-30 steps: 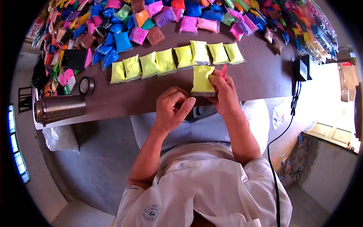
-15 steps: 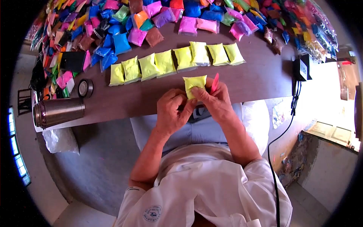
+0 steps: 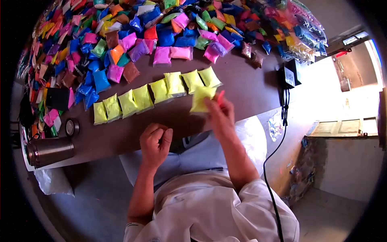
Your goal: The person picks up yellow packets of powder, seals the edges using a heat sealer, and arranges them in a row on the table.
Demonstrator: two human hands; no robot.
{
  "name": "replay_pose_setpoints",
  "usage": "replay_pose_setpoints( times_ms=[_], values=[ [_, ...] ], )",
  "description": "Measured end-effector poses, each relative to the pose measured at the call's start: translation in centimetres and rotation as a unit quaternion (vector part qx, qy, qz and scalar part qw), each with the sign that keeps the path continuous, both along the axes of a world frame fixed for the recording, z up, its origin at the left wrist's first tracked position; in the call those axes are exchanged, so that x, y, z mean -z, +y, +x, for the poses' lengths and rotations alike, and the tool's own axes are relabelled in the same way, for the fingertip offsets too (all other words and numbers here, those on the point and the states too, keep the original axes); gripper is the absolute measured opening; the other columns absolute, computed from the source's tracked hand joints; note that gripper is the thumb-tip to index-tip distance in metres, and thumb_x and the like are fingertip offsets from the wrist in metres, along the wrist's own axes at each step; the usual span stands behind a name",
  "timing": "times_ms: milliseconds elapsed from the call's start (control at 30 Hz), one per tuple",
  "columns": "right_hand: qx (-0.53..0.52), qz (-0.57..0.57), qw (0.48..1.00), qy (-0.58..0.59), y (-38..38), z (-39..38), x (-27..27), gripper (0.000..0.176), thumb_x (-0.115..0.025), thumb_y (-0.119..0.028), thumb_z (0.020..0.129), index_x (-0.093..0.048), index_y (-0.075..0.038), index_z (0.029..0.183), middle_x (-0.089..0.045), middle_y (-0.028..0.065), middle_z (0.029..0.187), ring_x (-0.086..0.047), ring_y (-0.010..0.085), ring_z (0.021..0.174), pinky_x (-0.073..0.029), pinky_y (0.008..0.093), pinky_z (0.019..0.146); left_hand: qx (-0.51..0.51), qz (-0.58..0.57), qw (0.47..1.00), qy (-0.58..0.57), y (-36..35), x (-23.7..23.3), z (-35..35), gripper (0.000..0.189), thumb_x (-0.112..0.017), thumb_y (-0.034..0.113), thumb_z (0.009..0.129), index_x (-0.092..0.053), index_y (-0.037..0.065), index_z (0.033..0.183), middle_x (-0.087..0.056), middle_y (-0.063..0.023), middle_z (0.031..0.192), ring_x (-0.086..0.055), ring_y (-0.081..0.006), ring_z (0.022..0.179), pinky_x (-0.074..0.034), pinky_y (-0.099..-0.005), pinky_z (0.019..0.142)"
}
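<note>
The right hand (image 3: pixel 221 116) pinches one plump yellow plastic packet (image 3: pixel 199 101) by its side, probably leaving its face uncovered, plus one slim red object (image 3: pixel 220 97), near the row's right end. The left hand (image 3: pixel 156 142) is curled, nothing visible inside. Eight matching yellow packets (image 3: pixel 175 84) line the brown surface (image 3: pixel 254 90), seemingly arranged so each shows.

On my feed the held packet (image 3: pixel 200 101) is plain fluorescent yellow, matching the row of packets (image 3: pixel 142 98). I make out a pinkish-red sliver (image 3: pixel 221 97), a dark brown tabletop (image 3: pixel 250 90), a multicoloured pile (image 3: pixel 162 55) of blue, pink, green and orange, a whitish shirt (image 3: pixel 209 205), greyish trousers (image 3: pixel 187 161), and a black cable (image 3: pixel 271 187).
</note>
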State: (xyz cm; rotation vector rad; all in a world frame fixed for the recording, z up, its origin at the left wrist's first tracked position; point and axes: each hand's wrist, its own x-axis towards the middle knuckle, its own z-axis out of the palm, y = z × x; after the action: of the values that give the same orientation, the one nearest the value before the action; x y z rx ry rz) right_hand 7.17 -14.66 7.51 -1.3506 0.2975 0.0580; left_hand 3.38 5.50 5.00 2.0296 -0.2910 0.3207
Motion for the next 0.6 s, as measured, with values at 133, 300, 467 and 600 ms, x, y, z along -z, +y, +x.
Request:
replay_pose_setpoints(
  times_ms=[133,300,467,600],
  values=[
    [0.063,-0.113,0.986,-0.108,-4.4,2.3,-1.0,0.018,-0.060,-0.015,0.089,-0.062,0.001,0.098,-0.054,-0.0026,0.083,-0.049,0.0076,0.076,-0.040,0.0222,0.068,0.004,0.017,1.000,-0.020,-0.2,-0.5,0.1,0.017,-0.065,0.008,0.083,-0.057,0.001,0.068,-0.056,-0.0068,0.067,-0.051,-0.0207,0.056,-0.040,-0.0312,0.049],
    [0.133,-0.227,0.958,-0.113,-7.7,5.3,-0.2,0.025,-0.062,-0.016,0.087,-0.060,0.003,0.104,-0.060,0.0026,0.086,-0.052,0.0096,0.078,-0.042,0.0251,0.070,-0.006,0.026,0.999,-0.034,-0.5,-0.2,0.1,0.016,-0.065,0.006,0.081,-0.056,0.001,0.068,-0.055,-0.0067,0.067,-0.051,-0.0215,0.056,-0.040,-0.0318,0.050],
    [0.102,-0.362,0.924,-0.069,-9.2,7.4,0.3,0.026,-0.066,-0.019,0.084,-0.065,0.003,0.098,-0.062,0.0020,0.077,-0.053,0.0092,0.071,-0.043,0.0260,0.067,-0.005,0.052,0.998,-0.037,-0.5,-0.1,0.0,0.020,-0.062,0.007,0.085,-0.055,-0.002,0.070,-0.055,-0.0068,0.069,-0.048,-0.0165,0.053,-0.037,-0.0280,0.049],
    [0.048,-0.350,0.931,-0.094,-9.5,8.4,1.5,0.027,-0.066,-0.022,0.084,-0.066,0.001,0.098,-0.061,0.0025,0.075,-0.052,0.0096,0.070,-0.043,0.0273,0.066,-0.019,0.055,0.998,-0.021,-0.9,-0.3,0.0,0.017,-0.065,0.005,0.080,-0.055,0.002,0.066,-0.055,-0.0062,0.067,-0.050,-0.0232,0.056,-0.040,-0.0330,0.052]
  ],
)
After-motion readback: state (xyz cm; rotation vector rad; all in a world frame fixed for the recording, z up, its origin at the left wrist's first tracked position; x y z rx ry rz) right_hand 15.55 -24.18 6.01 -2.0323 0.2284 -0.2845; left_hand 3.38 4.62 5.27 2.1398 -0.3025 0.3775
